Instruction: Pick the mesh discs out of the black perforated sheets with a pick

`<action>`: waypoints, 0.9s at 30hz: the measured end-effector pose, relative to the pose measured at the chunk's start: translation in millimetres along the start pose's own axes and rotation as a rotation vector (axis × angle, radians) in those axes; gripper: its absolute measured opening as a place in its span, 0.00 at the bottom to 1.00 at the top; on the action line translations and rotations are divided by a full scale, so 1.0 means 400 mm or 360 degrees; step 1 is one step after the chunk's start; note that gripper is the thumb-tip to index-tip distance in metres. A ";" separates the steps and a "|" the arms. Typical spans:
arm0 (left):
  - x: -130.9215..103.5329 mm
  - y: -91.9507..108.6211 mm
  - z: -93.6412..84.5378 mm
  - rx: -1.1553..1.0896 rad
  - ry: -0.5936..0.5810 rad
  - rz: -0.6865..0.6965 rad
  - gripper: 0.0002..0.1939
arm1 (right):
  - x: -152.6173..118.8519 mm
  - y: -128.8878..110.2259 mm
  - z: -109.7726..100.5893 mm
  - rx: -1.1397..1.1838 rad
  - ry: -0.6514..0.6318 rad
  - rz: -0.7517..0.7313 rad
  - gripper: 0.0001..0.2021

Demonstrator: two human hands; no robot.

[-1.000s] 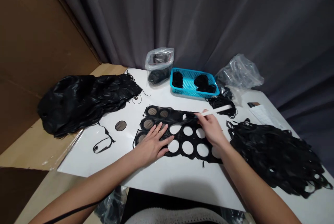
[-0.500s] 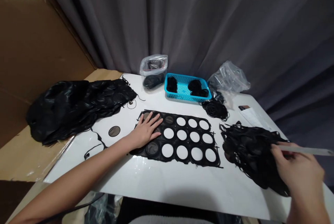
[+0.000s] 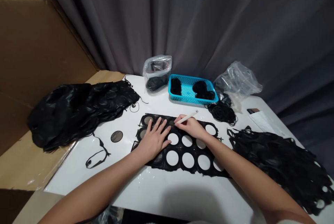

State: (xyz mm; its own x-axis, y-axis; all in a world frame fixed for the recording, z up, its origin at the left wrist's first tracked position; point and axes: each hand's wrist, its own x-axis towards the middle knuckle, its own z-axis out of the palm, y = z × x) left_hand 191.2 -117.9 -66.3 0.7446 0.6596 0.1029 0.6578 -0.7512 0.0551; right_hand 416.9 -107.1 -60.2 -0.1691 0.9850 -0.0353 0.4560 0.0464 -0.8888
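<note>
A black sheet (image 3: pixel 180 151) with rows of round openings lies flat on the white table. Several openings show white, while those toward the left still hold dark mesh discs. My left hand (image 3: pixel 152 141) rests palm down on the sheet's left part, fingers spread. Pinched in my right hand (image 3: pixel 192 127) is a slim white pen-like tool (image 3: pixel 190 116); its working end, hidden by the fingers, is at the sheet's upper row beside my left fingertips. A loose dark mesh disc (image 3: pixel 116 136) lies left of the sheet.
Black sheets (image 3: pixel 80 114) are heaped at left, partly on cardboard (image 3: pixel 15 168). Perforated black scraps (image 3: pixel 276 157) cover the right side. Behind stand a blue basket (image 3: pixel 191 101) with black bundles, a zip bag (image 3: pixel 157 74), a clear bag (image 3: pixel 238 79) and black rings (image 3: pixel 221 112).
My right hand has moved left from the scrap pile to the sheet's upper row, carrying the white tool. My left hand stays on the sheet. The view has shifted slightly.
</note>
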 end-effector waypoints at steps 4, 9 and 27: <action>-0.011 -0.009 0.023 -0.0097 -0.0003 -0.0033 0.26 | 0.017 0.015 0.006 -0.0033 -0.0048 0.0024 0.07; -0.016 -0.012 0.041 -0.0134 0.0034 -0.0024 0.25 | 0.021 0.022 0.000 -0.0129 -0.0030 -0.0052 0.05; -0.026 -0.010 0.026 -0.0134 0.0044 -0.0095 0.31 | 0.076 0.002 -0.081 -0.0763 0.0623 -0.0261 0.07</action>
State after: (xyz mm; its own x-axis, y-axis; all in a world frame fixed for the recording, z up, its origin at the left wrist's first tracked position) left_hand 182.0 -121.5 -77.8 0.7001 0.7031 0.1242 0.6882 -0.7109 0.1452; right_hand 440.2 -71.6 -47.3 0.0206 0.9424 0.3339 0.8070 0.1815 -0.5620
